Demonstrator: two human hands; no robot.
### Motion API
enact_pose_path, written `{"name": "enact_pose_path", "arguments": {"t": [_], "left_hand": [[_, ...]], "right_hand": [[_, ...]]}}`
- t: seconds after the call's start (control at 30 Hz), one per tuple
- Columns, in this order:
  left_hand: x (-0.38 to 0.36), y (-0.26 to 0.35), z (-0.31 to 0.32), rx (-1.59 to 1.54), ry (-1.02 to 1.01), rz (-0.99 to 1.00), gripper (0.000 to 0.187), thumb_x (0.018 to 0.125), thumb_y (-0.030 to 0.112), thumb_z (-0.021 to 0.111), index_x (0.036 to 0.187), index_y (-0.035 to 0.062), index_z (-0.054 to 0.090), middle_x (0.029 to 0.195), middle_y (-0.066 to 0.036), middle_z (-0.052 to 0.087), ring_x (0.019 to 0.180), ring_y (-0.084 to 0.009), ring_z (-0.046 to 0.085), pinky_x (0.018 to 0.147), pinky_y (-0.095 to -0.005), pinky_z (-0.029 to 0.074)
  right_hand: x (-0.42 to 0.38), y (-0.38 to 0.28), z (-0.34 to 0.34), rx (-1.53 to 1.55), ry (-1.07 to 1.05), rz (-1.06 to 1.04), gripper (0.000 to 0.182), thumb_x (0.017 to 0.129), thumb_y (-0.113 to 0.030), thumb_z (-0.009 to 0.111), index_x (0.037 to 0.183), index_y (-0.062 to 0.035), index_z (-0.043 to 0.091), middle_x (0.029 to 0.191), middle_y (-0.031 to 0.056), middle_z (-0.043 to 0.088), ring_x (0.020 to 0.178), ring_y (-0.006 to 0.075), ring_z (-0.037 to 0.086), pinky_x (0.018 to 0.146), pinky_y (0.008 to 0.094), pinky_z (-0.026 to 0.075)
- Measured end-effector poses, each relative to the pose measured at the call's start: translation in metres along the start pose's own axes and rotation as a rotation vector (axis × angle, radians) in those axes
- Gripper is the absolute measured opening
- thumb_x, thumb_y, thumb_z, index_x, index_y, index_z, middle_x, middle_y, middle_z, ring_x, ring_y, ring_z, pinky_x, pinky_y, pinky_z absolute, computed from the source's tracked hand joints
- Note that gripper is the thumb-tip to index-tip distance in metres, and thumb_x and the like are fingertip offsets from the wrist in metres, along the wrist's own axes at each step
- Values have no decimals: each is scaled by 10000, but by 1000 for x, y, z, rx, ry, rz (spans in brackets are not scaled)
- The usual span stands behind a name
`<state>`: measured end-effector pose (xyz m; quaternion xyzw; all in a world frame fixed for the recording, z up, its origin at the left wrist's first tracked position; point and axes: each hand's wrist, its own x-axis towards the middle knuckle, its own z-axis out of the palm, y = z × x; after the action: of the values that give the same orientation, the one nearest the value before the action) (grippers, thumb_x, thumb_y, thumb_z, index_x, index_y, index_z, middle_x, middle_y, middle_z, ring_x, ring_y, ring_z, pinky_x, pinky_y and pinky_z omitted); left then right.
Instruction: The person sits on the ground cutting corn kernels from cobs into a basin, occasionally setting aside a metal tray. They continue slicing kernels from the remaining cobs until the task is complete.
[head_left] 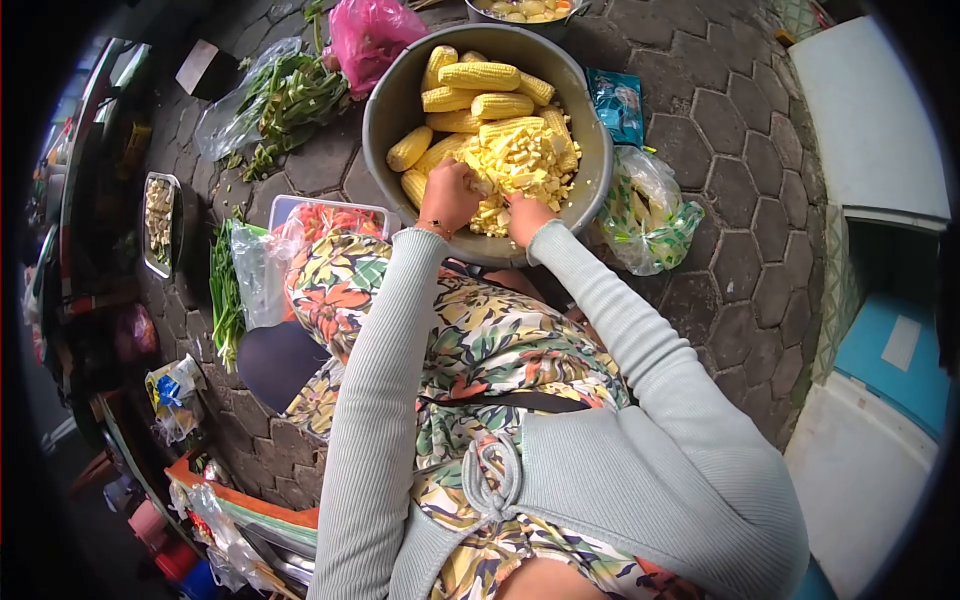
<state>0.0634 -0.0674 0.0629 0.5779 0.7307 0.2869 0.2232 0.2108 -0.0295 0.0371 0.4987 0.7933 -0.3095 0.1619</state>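
A large grey tub (588, 190) holds several whole corn cobs (480, 76) and a heap of cut yellow corn pieces (520, 158). My left hand (450, 193), with a thin bracelet at the wrist, is closed over the near left side of the heap; what it holds is too small to name. Just to its right, my right hand (530, 216) has its fingers curled at the heap's near edge, and its fingertips are partly hidden among the pieces. Both hands are inside the tub, close together but apart.
Leafy greens (300, 100) and a pink bag (370, 40) lie left of the tub. A container of red pieces (335, 215) sits nearer. On the right are a teal packet (615, 105) and a green-patterned plastic bag (650, 215). A bowl (525, 12) stands beyond the tub.
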Motion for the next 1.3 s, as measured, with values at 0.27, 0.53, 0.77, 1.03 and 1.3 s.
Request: {"name": "enact_pose_path", "arguments": {"t": [0.27, 0.53, 0.77, 1.03, 1.3], "left_hand": [[-2, 2, -6, 70, -9, -47, 278, 524, 131, 733, 731, 10, 591, 753, -122, 542, 677, -268, 540, 620, -334, 429], [-2, -1, -11, 140, 108, -203, 367, 587, 260, 728, 811, 38, 541, 816, -167, 525, 810, -318, 516, 718, -373, 421], [1, 2, -11, 62, 41, 54, 291, 558, 102, 701, 797, 37, 548, 818, -129, 529, 795, -319, 531, 697, -360, 436], [0, -10, -3, -38, 124, -11, 360, 472, 83, 755, 772, 1, 573, 748, -135, 535, 695, -292, 529, 636, -352, 433], [-1, -7, 1, -10, 141, -18, 300, 474, 70, 749, 706, -15, 580, 686, -126, 532, 657, -283, 533, 594, -342, 435]], "right_hand": [[30, 5, 20, -16, -65, 59, 291, 818, -179, 401, 1047, -66, 539, 1063, 131, 557, 969, 280, 547, 802, 377, 441], [29, 12, 5, -22, -91, -6, 332, 757, -153, 460, 1038, 24, 475, 961, 223, 568, 899, 315, 565, 787, 367, 442], [-28, 10, -23, 153, 103, -52, 254, 827, -202, 416, 958, 14, 440, 809, 227, 581, 778, 354, 574, 684, 435, 445], [-53, -18, -21, 167, 256, -113, 196, 842, -226, 410, 927, -52, 382, 707, 196, 588, 686, 378, 572, 605, 469, 437], [-42, -18, -21, 122, 175, -114, 181, 836, -195, 413, 921, -35, 411, 735, 186, 595, 729, 361, 582, 641, 456, 446]]}}
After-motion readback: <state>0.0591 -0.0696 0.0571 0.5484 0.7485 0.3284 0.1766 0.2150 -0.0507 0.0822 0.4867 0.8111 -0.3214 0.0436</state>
